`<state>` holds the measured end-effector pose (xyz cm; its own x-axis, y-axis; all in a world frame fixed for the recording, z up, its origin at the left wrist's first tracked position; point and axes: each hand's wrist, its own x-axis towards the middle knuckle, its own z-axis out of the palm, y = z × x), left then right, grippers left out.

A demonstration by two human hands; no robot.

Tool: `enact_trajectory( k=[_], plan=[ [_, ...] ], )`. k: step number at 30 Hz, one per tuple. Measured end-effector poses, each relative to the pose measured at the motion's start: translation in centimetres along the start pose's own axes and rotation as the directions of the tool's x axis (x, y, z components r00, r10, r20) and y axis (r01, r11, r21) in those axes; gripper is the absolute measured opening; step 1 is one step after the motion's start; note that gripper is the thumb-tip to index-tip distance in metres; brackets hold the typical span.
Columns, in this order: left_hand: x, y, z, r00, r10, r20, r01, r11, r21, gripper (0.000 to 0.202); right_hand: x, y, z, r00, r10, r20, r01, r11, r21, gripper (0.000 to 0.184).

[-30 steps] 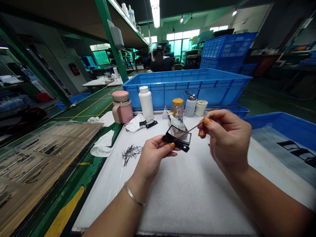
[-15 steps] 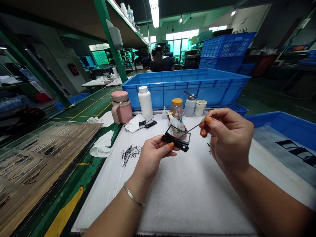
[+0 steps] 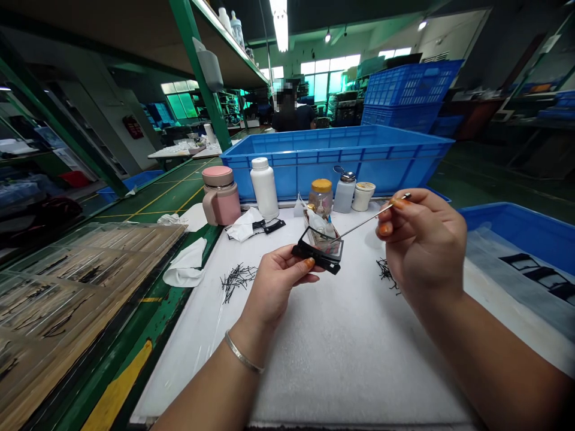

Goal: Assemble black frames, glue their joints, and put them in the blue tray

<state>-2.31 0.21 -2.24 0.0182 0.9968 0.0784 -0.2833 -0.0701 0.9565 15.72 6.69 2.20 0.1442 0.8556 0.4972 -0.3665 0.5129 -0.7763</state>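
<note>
Pinched in my left hand [image 3: 283, 278] is a small black plastic frame [image 3: 318, 254], held tilted over the white work surface [image 3: 341, 353]. My right hand [image 3: 424, 245] is closed on a thin metal rod [image 3: 363, 221] with a dark end above the fingers. The rod slopes down to the left, its lower tip close to the frame's open part; whether it touches cannot be told. Thin black strips lie in one pile [image 3: 238, 280] left of my left hand and in another pile [image 3: 387, 274] beside my right wrist. Behind the frame sits a small box of odds and ends [image 3: 321, 222].
Along the back stand a pink mug [image 3: 221, 196], a white bottle [image 3: 265, 188], a yellow-lidded jar [image 3: 320, 194], a pump bottle [image 3: 345, 193] and a white tub [image 3: 363, 196]. A large blue crate [image 3: 336, 161] lies behind them. Compartment trays [image 3: 81, 275] flank the left side, a blue bin [image 3: 525, 227] the right.
My right hand has moved right and slightly up with the rod, drawing its tip away from the frame's middle. The frame in my left hand has shifted only slightly.
</note>
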Motion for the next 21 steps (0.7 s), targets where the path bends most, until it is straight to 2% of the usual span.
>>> enact_trajectory(
  k=[4,6,8,11,13,17,21],
  plan=[
    [0.2,0.3,-0.2,0.998,0.004,-0.056,-0.005,1.000,-0.020,0.019,1.8,0.6,-1.1,0.990,0.005,-0.139,0.005,0.998,0.070,0.003],
    [0.3,0.5,-0.3,0.994,0.018,-0.106,-0.023,0.999,-0.046,0.019,2.5,1.2,-1.7,0.981,-0.031,-0.192,0.039,0.998,0.039,0.002],
    [0.4,0.7,-0.6,0.986,0.033,-0.161,-0.046,0.996,-0.080,0.022,3.0,1.8,-2.1,0.976,-0.103,-0.192,0.094,0.994,-0.054,0.002],
    [0.5,0.8,-1.0,0.972,0.053,-0.231,-0.080,0.990,-0.112,0.027,2.9,2.7,-2.0,0.973,-0.217,-0.080,0.191,0.949,-0.251,0.006],
    [0.6,0.8,-1.2,0.962,0.067,-0.265,-0.100,0.988,-0.115,0.030,2.7,3.2,-1.4,0.971,-0.238,0.011,0.226,0.904,-0.362,0.006],
    [0.8,0.6,-1.4,0.948,0.090,-0.305,-0.124,0.988,-0.094,0.034,2.1,4.3,0.3,0.962,-0.231,0.147,0.274,0.818,-0.505,0.007],
    [0.8,0.6,-1.2,0.944,0.135,-0.301,-0.154,0.987,-0.037,0.040,1.7,5.4,1.4,0.937,-0.163,0.309,0.336,0.663,-0.669,0.007]
  ],
)
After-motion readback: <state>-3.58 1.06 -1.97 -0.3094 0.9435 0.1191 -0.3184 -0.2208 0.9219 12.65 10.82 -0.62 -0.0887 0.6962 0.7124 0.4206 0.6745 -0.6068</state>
